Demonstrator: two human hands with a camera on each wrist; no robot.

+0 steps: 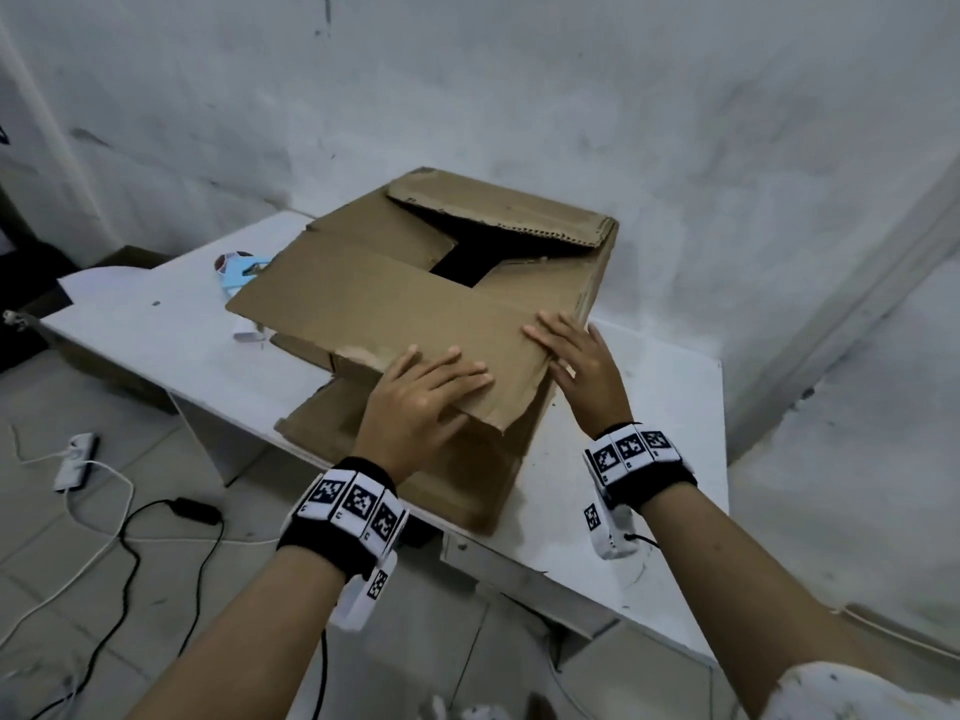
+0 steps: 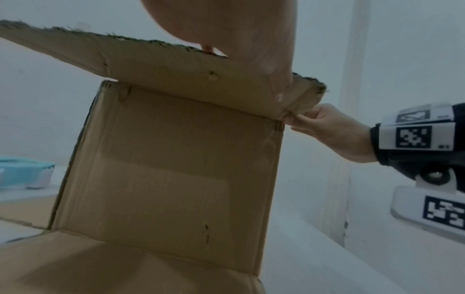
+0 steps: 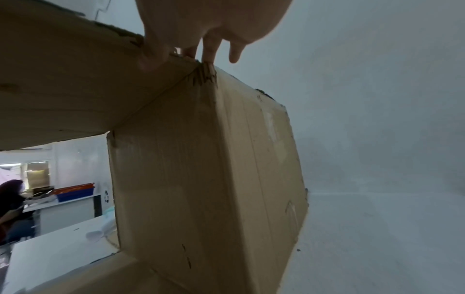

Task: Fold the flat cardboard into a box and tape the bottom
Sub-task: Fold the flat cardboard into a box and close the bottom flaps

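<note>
Cardboard, brown and worn at the edges, is dominating the white table (image 1: 623,485). Going left to right: a white power strip (image 1: 78,459) and black cable (image 1: 171,511) are lying on the tiled floor below the table's left end. On the tabletop behind the box's left side, a blue tape dispenser (image 1: 241,275) is sitting within reach, probably waiting for the taping step.

The box (image 1: 415,314) is standing near the middle of the table, already squared up, its long axis running from near left to far right, toward the wall. Its flapped end is pointing upward, so the face being closed is on top. The far flap (image 1: 498,210) is lying partly down and a dark gap (image 1: 457,265) is showing between the flaps. Another flap is sticking out over the near edge of the table.

The left hand (image 1: 421,402) is resting flat on the near flap (image 1: 374,309), fingers straight and spread, gripping nothing; it seems to be pressing the flap down so that it stays level.

The right hand (image 1: 576,366) is working at the box's near right corner. The wrist views are showing its thumb under the flap's crumpled corner and its fingertips (image 3: 208,57) on top, so it is pinching the flap there, likely to crease the fold.

Judging by the gap, flaps are not yet meeting; no tape is showing.
</note>
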